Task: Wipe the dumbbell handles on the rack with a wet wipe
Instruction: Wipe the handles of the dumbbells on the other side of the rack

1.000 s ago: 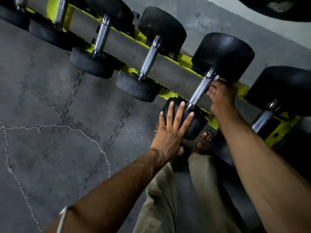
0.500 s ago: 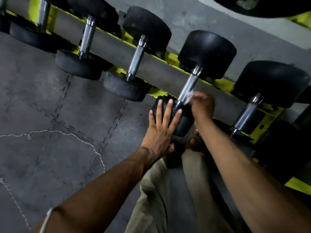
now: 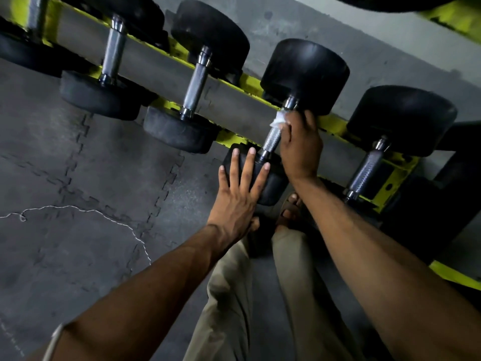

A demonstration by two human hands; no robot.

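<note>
Much of what matters is covered. The right hand point(image 3: 302, 147) lies over the far half of the handle point(image 3: 272, 138) and shows us only its back, so its fingertips and most of the wet wipe point(image 3: 278, 121) are hidden. Only a crumpled white corner of the wipe pokes out at the hand's 10 o'clock, against the steel just below the collar of the far head point(image 3: 312, 82). The fingers curl round the handle with the wipe bunched under them. The bare knurled stretch runs on from the hand toward 7 o'clock to the near head point(image 3: 270, 183).

The left hand point(image 3: 239, 194) rests flat on that near head, its four fingers straight and spread, tips toward 12 o'clock, holding nothing. This dumbbell point(image 3: 307, 63) sits on the yellow rack point(image 3: 335, 125), second from the right in the row.

At 10 o'clock the row runs out of view, with the outermost dumbbell point(image 3: 33, 19) cut off by the edge. At 3 o'clock the neighbouring dumbbell point(image 3: 367, 168) shows its handle, but its near head sinks into shadow. A dark round shape point(image 3: 390, 2) at 12 to 1 o'clock is cropped too much for us to name. At 6 o'clock, beige trousers point(image 3: 229, 295) and the bare toes of a foot point(image 3: 292, 204) stand over grey interlocking floor mats point(image 3: 78, 243)
</note>
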